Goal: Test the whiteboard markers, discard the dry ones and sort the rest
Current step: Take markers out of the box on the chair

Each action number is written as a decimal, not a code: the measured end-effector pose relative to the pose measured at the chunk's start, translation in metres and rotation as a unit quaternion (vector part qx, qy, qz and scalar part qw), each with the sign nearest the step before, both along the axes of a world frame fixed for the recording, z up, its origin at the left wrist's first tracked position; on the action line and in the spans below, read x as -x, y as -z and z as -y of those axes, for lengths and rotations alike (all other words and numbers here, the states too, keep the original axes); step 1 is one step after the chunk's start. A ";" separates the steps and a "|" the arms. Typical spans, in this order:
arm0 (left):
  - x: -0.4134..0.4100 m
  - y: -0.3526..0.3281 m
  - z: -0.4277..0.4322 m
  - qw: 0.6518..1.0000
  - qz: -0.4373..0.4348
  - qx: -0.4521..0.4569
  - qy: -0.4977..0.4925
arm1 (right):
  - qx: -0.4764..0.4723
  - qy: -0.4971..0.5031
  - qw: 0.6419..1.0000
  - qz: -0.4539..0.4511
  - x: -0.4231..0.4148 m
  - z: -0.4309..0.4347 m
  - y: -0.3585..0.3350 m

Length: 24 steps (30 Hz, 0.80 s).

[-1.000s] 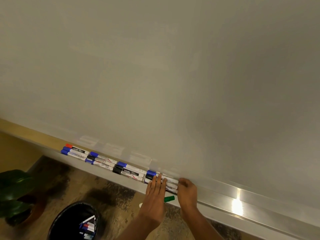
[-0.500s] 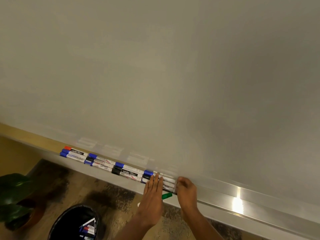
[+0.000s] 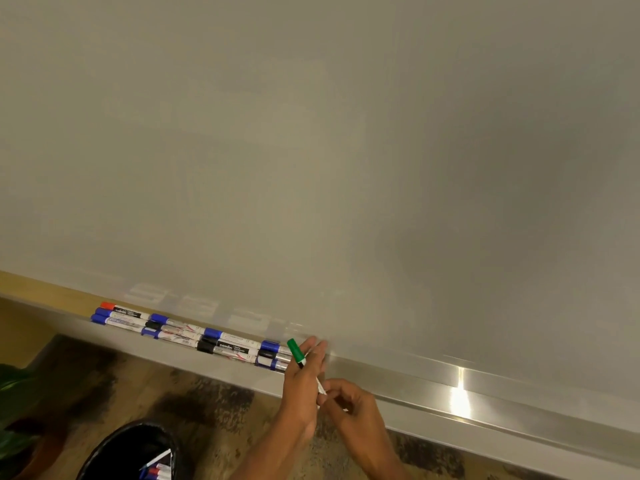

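The right hand (image 3: 349, 407) pinches the white barrel of the green marker (image 3: 296, 353) just in front of the tray (image 3: 415, 382). The left hand (image 3: 304, 379), fingers straight, lies behind the barrel at the end of the tray's marker row (image 3: 194, 336).

A long shiny tray (image 3: 415, 388) runs under the white board (image 3: 311, 150). Markers (image 3: 221, 344) lie on it in rows, end to end, with blue and black caps and one red cap (image 3: 106, 305) at the left end.

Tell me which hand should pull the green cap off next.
Left, probably. The left hand lies against the green cap, fingers straight, while the right hand pinches the marker by its barrel.
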<state>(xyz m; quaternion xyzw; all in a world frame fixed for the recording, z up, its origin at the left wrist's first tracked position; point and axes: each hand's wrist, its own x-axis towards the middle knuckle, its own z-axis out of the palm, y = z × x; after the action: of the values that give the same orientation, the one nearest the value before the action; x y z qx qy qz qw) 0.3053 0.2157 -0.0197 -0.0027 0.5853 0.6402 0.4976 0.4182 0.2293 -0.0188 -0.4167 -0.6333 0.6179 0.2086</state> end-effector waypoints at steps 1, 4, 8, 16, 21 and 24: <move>-0.003 -0.002 -0.002 1.000 0.023 -0.006 -0.010 | -0.009 0.003 1.000 0.004 -0.003 -0.002 -0.001; -0.011 -0.001 -0.002 0.998 0.048 -0.012 -0.024 | -0.046 0.025 0.997 0.054 -0.013 -0.009 0.003; -0.024 -0.002 0.002 0.996 -0.058 0.054 -0.049 | -0.139 0.085 0.975 0.153 -0.043 -0.029 0.016; -0.036 0.029 0.030 0.811 -0.525 0.095 0.238 | -0.300 0.033 0.902 0.309 -0.082 -0.056 0.045; -0.028 0.046 0.035 0.639 -0.651 0.102 0.396 | -0.319 -0.018 0.886 0.337 -0.076 -0.059 0.057; -0.027 0.053 0.035 0.583 -0.673 0.101 0.444 | -0.328 -0.023 0.880 0.342 -0.072 -0.057 0.064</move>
<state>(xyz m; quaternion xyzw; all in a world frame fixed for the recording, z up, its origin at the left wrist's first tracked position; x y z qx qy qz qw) 0.3321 0.1806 -0.0726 0.6390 0.7419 0.0948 0.1796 0.4901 0.2868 -0.0824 -0.4955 -0.8409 0.1985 0.0896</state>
